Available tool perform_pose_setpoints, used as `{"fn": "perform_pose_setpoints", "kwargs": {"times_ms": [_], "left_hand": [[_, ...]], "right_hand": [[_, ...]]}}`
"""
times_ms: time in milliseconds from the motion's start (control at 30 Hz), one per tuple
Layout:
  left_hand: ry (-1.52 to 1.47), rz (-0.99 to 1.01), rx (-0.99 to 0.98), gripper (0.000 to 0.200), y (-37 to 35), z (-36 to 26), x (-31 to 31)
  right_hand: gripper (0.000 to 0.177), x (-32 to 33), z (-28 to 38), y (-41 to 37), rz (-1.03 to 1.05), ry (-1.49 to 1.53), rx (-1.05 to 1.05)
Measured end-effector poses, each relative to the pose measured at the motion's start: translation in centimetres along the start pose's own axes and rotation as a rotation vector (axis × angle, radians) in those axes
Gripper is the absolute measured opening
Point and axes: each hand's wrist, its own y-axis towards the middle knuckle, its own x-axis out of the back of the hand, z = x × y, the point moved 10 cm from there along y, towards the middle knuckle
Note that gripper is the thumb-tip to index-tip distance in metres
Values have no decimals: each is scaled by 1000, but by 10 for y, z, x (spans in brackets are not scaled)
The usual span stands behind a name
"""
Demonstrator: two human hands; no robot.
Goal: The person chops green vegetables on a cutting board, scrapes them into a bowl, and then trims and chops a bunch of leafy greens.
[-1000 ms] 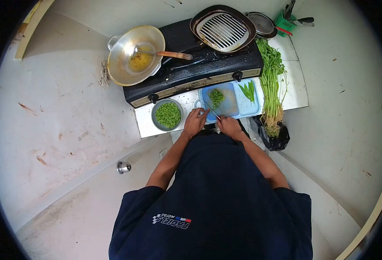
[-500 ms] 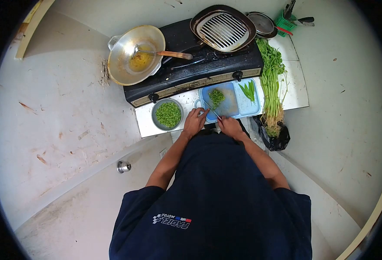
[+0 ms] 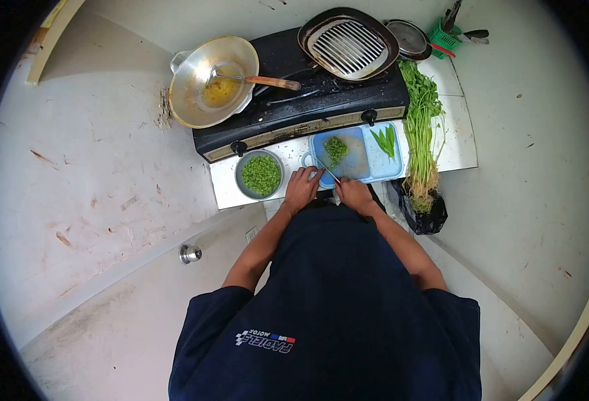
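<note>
A knife (image 3: 328,170) is in my right hand (image 3: 354,194), its blade slanting up and left over the blue cutting board (image 3: 377,170). My left hand (image 3: 301,188) rests at the board's near left edge, fingers bent together close to the blade; whatever they pinch is too small to make out. Just beyond the blade lies a small heap of chopped greens (image 3: 336,151). Several long green leaves (image 3: 384,141) lie on the board's right part. Left of my left hand stands a grey bowl (image 3: 240,184) full of chopped greens (image 3: 261,175).
Behind the board is a black stove (image 3: 281,130), carrying a wok (image 3: 182,100) with a wooden-handled spatula (image 3: 274,82) and a grill pan (image 3: 308,37). On the right, a rooted bunch of leafy greens (image 3: 419,134) hangs over the counter edge by a black plastic bag (image 3: 432,222).
The view has shifted slightly. Both hands and the knife stay in nearly the same place at the board, and nothing has been taken up or let go.
</note>
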Motion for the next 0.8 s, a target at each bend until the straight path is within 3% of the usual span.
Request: {"fn": "perform_pose_setpoints", "kwargs": {"times_ms": [367, 800], "left_hand": [[15, -23, -13, 47, 2, -3, 6], [5, -31, 12, 45, 0, 2, 3]], "right_hand": [[40, 1, -15, -6, 47, -10, -75], [38, 7, -2, -5, 59, -46, -3]]}}
